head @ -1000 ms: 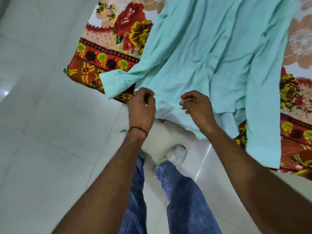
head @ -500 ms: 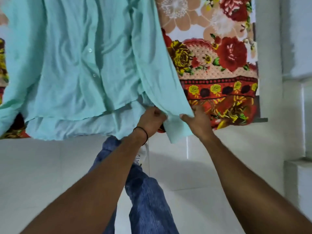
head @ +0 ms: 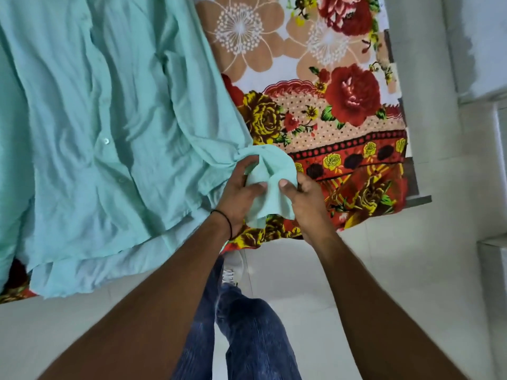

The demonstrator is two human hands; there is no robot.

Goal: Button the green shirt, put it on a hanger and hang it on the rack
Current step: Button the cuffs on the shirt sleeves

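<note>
The green shirt lies spread on a floral bedspread, its front placket with small buttons running down the middle and its hem hanging over the bed's edge. The cuff of its right-hand sleeve is bunched up between my hands. My left hand, with a black band at the wrist, grips the cuff from the left, thumb on the cloth. My right hand pinches the same cuff from the right with thumb and fingers. No hanger or rack is in view.
The floral bedspread covers a bed that ends at the right near a white wall. White tiled floor lies below. My jeans-clad legs and a white shoe stand close to the bed's edge.
The view shifted from the shirt's left side to its right sleeve. Both hands moved from the hem to the sleeve end and now have the cuff gathered up between them.
</note>
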